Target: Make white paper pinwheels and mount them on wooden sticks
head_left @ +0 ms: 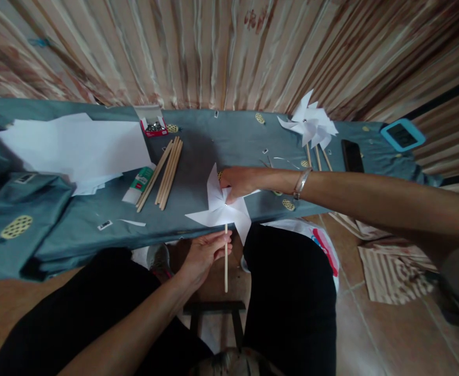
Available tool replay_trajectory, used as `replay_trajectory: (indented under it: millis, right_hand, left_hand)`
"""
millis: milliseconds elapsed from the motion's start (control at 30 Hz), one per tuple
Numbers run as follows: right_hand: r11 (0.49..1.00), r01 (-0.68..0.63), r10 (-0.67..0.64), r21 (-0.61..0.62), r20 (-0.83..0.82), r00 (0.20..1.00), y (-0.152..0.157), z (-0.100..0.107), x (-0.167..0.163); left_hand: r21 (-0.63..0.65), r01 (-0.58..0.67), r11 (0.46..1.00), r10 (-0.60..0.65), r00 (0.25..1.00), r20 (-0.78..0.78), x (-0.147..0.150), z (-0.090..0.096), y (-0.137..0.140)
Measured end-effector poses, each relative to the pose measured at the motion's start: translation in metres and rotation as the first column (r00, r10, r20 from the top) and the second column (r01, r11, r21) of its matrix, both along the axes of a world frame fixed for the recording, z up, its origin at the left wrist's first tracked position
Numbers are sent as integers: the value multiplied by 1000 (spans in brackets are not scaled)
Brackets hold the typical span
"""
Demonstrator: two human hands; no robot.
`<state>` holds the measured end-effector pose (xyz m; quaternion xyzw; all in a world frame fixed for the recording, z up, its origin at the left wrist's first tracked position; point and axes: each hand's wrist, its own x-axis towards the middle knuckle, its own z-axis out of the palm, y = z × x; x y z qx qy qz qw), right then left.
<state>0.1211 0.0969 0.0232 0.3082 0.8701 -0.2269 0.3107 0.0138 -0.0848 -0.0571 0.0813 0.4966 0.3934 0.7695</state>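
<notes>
A white paper pinwheel (217,211) on a thin wooden stick (226,274) is held upright at the table's front edge. My left hand (206,256) is closed on the stick below the blades, thumb and fingertips pinching it. From the right, my right hand (239,183) reaches over the pinwheel, its fingers curled onto the paper near the small metal pin (225,204) at the centre. Part of an upper blade is hidden behind those fingers. Several loose wooden sticks (169,175) lie left of the pinwheel, beside a green and white glue stick (139,184).
White paper sheets (84,146) are piled at left on the grey-green tablecloth (198,130). An open red box (154,128) holds small metal pins. Finished-looking pinwheels (309,121), a black phone (352,155) and a blue-framed device (403,134) lie at right. Paper scraps (132,223) are scattered about.
</notes>
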Motion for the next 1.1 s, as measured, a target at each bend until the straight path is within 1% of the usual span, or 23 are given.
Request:
replay_trajectory:
  millis: [133, 333, 433, 567, 900, 1100]
  right_hand:
    - [1000, -19, 19, 4, -40, 999, -1, 2, 1]
    - [999, -49, 49, 6, -29, 998, 0, 1, -2]
    - [998, -59, 59, 20, -10, 998, 1, 0, -5]
    - [998, -70, 70, 1, -27, 997, 3, -3, -5]
    - [1000, -11, 11, 2, 5, 1000, 1, -3, -6]
    - [999, 8, -11, -39, -96, 995, 2, -6, 2]
  left_hand:
    - [13, 2, 1000, -2, 1000, 4, 0, -2, 0]
    - [23, 9, 1000, -9, 1000, 4, -1, -6, 1]
    - [9, 8, 1000, -8, 1000, -1, 0, -5, 2]
    - [-10, -6, 1000, 6, 1000, 1, 0, -4, 3]
    - [-9, 8, 1000, -8, 1000, 21, 0, -5, 4]
    - [-19, 3, 1000, -3, 1000, -6, 1, -3, 3]
